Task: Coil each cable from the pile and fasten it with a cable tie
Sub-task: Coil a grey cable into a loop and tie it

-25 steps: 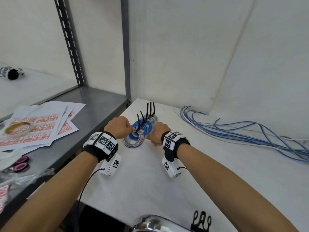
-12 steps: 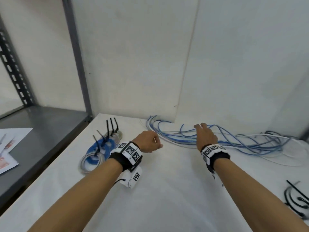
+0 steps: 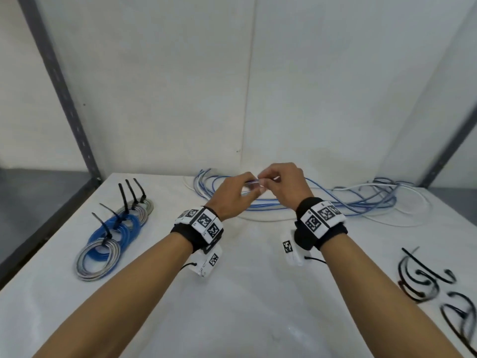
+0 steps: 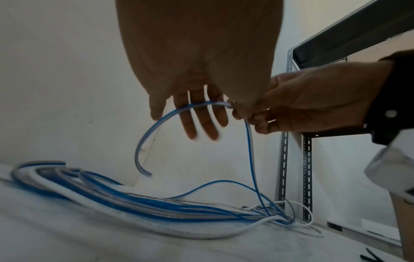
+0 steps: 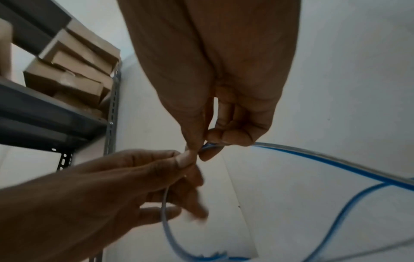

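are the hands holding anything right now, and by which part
Both hold one blue cable lifted off the pile. The right hand and left hand pinch it side by side, near its free end.

We are in a storeroom or workshop: slotted metal shelving holds cardboard boxes, and a white desk stands against plain walls.

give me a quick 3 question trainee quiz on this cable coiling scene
1. True or false: the spare cable ties lie on the person's left.
2. Which holds the blue cable? A) left hand only B) right hand only C) both hands
3. Fill in: the finished coils are each fastened with a black ____.

Key: 1 false. 2 C, left hand and right hand both pinch it above the pile. 3 cable tie.
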Action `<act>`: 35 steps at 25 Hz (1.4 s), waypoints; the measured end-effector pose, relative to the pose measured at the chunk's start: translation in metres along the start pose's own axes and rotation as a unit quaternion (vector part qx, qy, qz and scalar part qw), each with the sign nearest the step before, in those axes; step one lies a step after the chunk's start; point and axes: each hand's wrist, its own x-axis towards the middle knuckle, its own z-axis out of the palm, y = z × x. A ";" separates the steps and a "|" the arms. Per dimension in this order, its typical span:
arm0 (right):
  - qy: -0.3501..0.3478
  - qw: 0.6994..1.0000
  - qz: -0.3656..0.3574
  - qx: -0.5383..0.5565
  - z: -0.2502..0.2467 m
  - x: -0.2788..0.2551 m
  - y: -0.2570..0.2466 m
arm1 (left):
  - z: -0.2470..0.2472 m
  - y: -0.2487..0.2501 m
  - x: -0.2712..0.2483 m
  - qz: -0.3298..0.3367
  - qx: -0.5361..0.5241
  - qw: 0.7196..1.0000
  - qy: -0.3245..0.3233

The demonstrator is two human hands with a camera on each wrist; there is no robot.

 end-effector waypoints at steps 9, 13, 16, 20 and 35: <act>-0.060 0.955 0.177 -0.228 -0.032 -0.038 0.090 | -0.058 0.049 -0.006 -0.034 -0.158 0.963 0.218; 0.034 0.922 0.203 -0.327 -0.049 -0.045 0.109 | -0.074 0.045 -0.015 -0.035 -0.164 0.959 0.227; 0.121 0.919 0.150 -0.343 -0.066 -0.026 0.086 | -0.061 0.041 -0.021 -0.041 -0.150 0.975 0.158; 0.177 0.938 0.152 -0.256 -0.092 -0.004 0.050 | -0.023 0.029 -0.020 -0.055 -0.062 0.997 0.002; 0.250 0.863 0.126 0.421 -0.080 0.014 -0.023 | -0.060 0.062 0.001 -0.179 -0.513 0.827 0.143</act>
